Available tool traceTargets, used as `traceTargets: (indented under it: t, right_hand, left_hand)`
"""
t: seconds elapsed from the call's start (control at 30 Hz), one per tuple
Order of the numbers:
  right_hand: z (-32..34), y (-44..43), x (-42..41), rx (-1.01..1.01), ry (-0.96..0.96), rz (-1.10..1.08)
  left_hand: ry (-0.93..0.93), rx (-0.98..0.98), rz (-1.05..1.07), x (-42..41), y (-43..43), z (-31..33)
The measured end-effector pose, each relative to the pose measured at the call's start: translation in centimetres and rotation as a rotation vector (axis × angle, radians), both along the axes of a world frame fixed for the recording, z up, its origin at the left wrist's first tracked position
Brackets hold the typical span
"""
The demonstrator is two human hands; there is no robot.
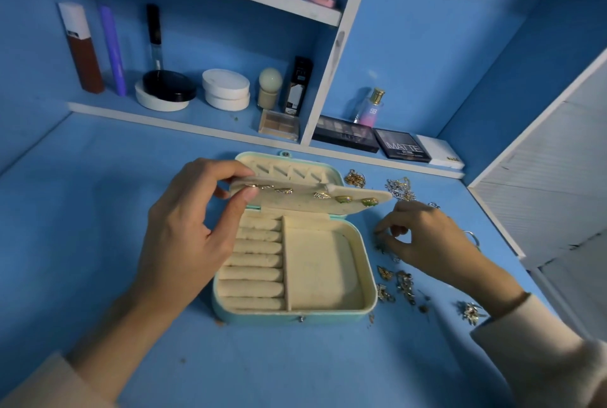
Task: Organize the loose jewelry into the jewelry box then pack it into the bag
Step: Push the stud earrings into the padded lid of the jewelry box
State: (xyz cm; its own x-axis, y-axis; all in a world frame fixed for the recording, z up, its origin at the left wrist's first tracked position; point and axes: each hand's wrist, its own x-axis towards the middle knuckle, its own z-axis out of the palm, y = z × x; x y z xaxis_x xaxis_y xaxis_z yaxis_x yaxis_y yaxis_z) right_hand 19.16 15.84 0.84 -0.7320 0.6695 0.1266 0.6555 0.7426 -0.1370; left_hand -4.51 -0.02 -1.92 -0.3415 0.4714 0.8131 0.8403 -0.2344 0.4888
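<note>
Long cream sleeves cover both forearms, the left sleeve point(42, 384) and right sleeve point(542, 352) ending in soft thick cuffs; left hand point(190, 227) and right hand point(427, 237) bare.

Along the far shelf point(197, 128) stand a brown tube point(83, 56), round compacts point(226, 89) and a perfume bottle point(371, 108) (gold cap); palettes point(402, 145) lie right.

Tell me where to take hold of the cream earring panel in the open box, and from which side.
Pinch its left end from the left, as the left hand does: the earring panel is a thin flat flap raised over the jewelry box, and earrings cover its face toward the right.
</note>
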Motion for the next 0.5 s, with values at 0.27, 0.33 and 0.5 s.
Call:
traceTargets:
  t: [0.27,0.33,0.5]
  right_hand:
    - [-0.07,0.3,-0.69,0.005,-0.074,-0.011]
    - [-0.06,0.5,-0.84,-0.002,-0.101,-0.012]
    - [-0.17,0.9,-1.02,-0.026,-0.054,-0.034]
  left_hand:
    - [-0.007,0.013,-0.024,-0.19,0.03,-0.08]
    - [-0.003,0.016,-0.026,-0.21,0.01,-0.05]
    - [-0.001,0.012,-0.021,-0.23,0.05,-0.08]
